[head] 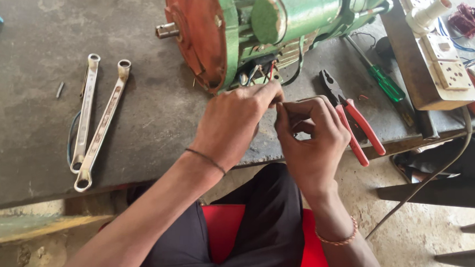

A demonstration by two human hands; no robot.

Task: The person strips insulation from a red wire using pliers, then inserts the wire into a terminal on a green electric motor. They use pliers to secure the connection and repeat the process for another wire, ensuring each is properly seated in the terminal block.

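A green electric motor (pixel 287 17) with a red end cover (pixel 194 28) lies on the dark workbench (pixel 33 112). Coloured wires (pixel 259 72) hang out of its underside. My left hand (pixel 238 120) is pinched on the wire ends just below the motor. My right hand (pixel 310 134) is right beside it, thumb and forefinger pinched on a thin wire that runs between both hands. Red-handled pliers (pixel 352 123) lie on the bench just right of my right hand.
Two ring spanners (pixel 95 118) lie side by side at the left. A green-handled screwdriver (pixel 384 81) lies right of the motor. A board with white sockets and a plug (pixel 442 57) sits at the far right, its cable trailing down. A small metal pin (pixel 60 90) lies far left.
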